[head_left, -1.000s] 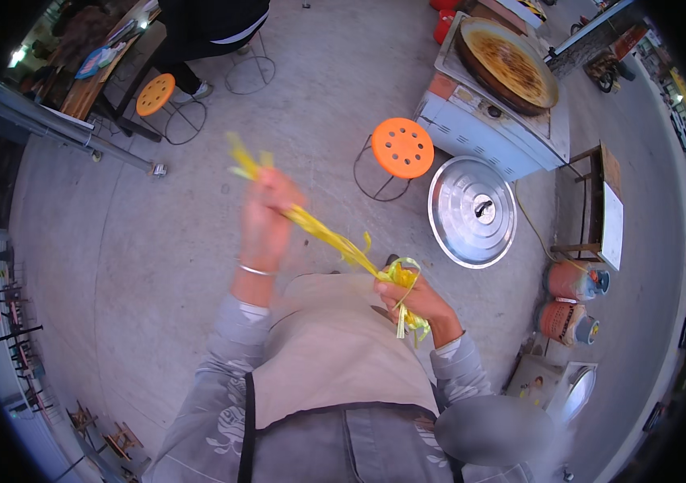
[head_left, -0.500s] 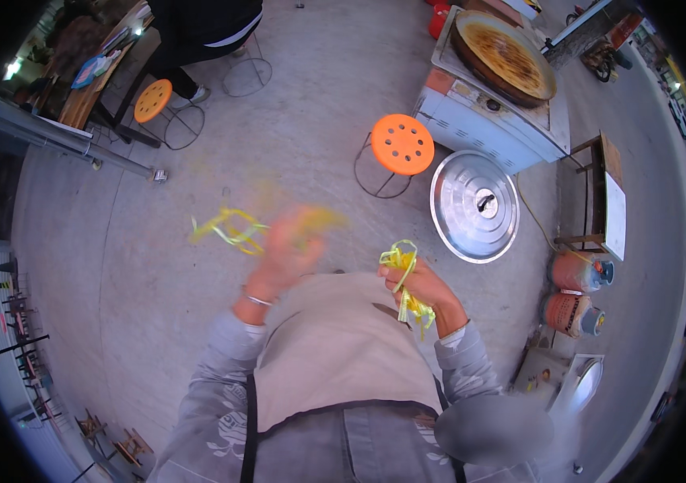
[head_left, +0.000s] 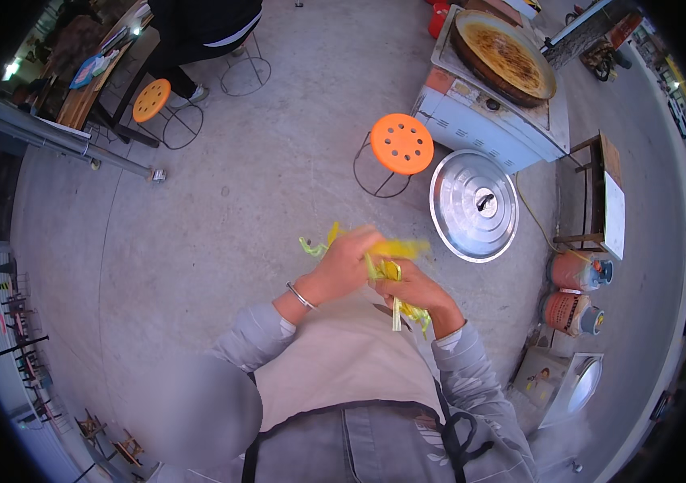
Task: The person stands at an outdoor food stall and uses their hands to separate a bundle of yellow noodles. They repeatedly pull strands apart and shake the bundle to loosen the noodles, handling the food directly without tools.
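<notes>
In front of my apron, my left hand (head_left: 346,264) and my right hand (head_left: 418,288) meet, the left slightly higher. My right hand is closed round a bundle of yellow and pale green ribbon (head_left: 416,313), whose ends hang below the fist. A ribbon loop (head_left: 311,248) sticks out on the far side of my left hand, whose fingers are curled shut on the ribbon. More yellow ribbon between and above the hands is smeared by motion. My left wrist wears a silver bracelet (head_left: 300,295).
Ahead stand an orange stool (head_left: 401,145) and a big metal lid (head_left: 475,206). Behind them is a stove (head_left: 479,121) with a round pan (head_left: 504,60). Gas cylinders (head_left: 574,272) are at the right. A person (head_left: 206,24) sits at a table at the far left.
My left hand has come in from the left, with its ribbon, to meet my right hand. The right hand stays nearly in place and keeps its bundle.
</notes>
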The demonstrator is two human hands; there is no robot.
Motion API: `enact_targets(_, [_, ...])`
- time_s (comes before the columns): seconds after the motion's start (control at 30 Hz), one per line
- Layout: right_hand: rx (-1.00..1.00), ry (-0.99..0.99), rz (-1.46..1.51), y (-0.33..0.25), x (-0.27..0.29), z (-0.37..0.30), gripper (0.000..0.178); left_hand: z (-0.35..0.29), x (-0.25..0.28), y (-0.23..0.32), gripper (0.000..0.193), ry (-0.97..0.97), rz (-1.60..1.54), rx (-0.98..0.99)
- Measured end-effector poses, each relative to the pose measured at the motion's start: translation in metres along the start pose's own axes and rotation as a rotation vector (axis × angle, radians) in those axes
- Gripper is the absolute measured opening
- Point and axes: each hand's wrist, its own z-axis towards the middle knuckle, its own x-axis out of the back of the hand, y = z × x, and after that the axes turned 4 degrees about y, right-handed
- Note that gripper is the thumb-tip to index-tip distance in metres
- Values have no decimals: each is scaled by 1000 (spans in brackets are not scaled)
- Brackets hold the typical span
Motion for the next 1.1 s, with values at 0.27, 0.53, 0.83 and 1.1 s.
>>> enact_targets(0.27, [-5, -36, 282, 25, 10, -4, 16, 12, 48, -20, 30, 549, -1292, 732])
enact_targets(0.53, [-101, 25, 481, 51, 22, -6, 19, -18, 207, -38, 36, 1098, -1032, 371])
enact_targets(0.83, [-80, 317, 822, 79, 42, -1, 23, -33, 225, -5, 28, 1316, -456, 293])
enact_targets(1.1, [60, 271, 1154, 26, 5, 32, 30, -20, 39, 37, 24, -22, -147, 623])
